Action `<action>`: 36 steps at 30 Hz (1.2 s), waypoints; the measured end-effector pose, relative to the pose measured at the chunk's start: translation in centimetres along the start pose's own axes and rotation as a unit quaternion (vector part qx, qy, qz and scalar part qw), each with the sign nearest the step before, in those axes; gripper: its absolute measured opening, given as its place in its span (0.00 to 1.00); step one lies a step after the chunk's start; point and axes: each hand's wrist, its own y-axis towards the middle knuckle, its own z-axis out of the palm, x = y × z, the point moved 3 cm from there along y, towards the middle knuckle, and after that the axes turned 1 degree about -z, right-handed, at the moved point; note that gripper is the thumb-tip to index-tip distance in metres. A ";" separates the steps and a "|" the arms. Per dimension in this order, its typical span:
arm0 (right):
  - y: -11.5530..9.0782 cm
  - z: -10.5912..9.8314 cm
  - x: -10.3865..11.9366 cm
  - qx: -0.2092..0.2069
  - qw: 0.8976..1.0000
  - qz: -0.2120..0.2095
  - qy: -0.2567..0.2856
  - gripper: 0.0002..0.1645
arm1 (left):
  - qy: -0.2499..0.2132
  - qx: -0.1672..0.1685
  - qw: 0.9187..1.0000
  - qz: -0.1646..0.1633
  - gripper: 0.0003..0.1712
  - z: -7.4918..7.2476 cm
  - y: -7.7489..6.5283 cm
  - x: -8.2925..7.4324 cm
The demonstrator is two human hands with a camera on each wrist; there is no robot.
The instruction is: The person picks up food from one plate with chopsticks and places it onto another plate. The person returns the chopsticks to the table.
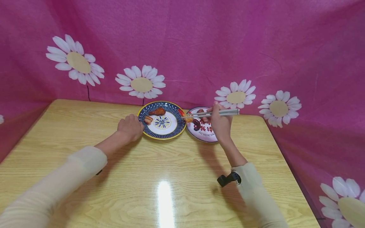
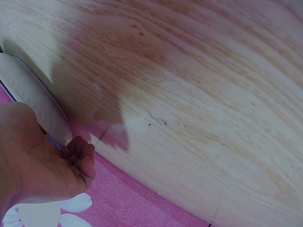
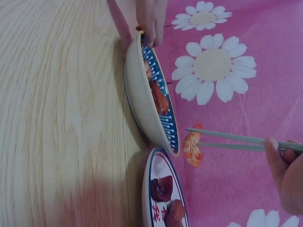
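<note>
My right hand (image 1: 220,126) holds a pair of metal chopsticks (image 3: 236,137). Between their tips is an orange-red shrimp (image 3: 192,149), raised above the spot where two plates meet. At the left side of the blue-patterned plate (image 1: 171,128), my left hand (image 1: 130,128) grips the yellow rim with curled fingers. A brown drumstick (image 1: 157,111) and a small chunk of meat (image 1: 148,120) lie in that plate. To its right, the white plate (image 1: 203,137) with red lettering carries a dark red piece (image 1: 196,124) and a brown piece (image 3: 175,213); my right hand partly covers it in the head view.
Both plates stand at the far edge of a wooden table (image 1: 137,183). Right behind it hangs a pink cloth (image 1: 188,47) with white daisies. A black strap (image 1: 228,179) sits at my right sleeve.
</note>
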 end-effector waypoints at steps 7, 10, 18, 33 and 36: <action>0.3 -1.3 -0.2 -0.006 1.000 0.019 0.001 0.28 | 0.000 -0.001 1.000 0.002 0.22 0.1 0.1 0.0; -0.2 -1.8 0.5 -0.005 1.000 0.024 0.000 0.27 | 0.002 -0.003 1.000 0.001 0.23 0.2 0.2 0.0; -1.1 -2.6 2.5 -0.007 1.000 0.019 -0.020 0.25 | 0.008 -0.005 1.000 0.005 0.23 0.1 0.1 0.0; -1.6 -4.2 1.2 -0.024 0.999 0.005 -0.035 0.26 | -0.001 -0.003 1.000 0.004 0.24 0.0 -0.1 0.1; -1.6 -4.4 1.0 -0.025 0.999 0.008 -0.036 0.27 | -0.002 -0.005 1.000 0.005 0.24 0.0 -0.1 0.1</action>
